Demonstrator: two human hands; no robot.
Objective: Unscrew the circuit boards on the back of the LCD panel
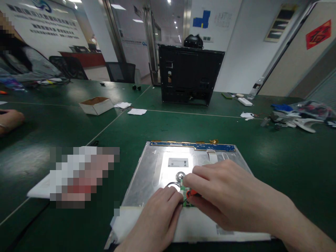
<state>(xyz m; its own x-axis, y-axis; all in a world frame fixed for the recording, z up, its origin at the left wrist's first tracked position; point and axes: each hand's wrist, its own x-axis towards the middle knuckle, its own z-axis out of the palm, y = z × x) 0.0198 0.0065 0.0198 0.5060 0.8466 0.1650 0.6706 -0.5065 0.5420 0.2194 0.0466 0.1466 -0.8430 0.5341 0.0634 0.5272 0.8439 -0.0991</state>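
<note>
A silver metal-backed display panel (pixel 141 178) lies on the table in front of me, with a blue circuit strip (pixel 173 144) along its far edge. A small green circuit board (pixel 183 192) sits on the panel, partly covered by my hands. My right hand (pixel 223 192) is closed around a red-and-black tool (pixel 193 193) over that board; most of the tool is hidden, so its kind is unclear. My left hand (pixel 162 213) rests low on the panel, fingers bent together at the board's left edge. A thin dark wire (pixel 172 183) loops just beyond its fingertips.
A black monitor (pixel 191 75) stands ahead with its back to me. An open cardboard box (pixel 96 105) and paper scraps (pixel 137 111) lie left of it. White plastic parts (pixel 291 119) lie at the right. Another person's hand (pixel 10 120) rests at the far left.
</note>
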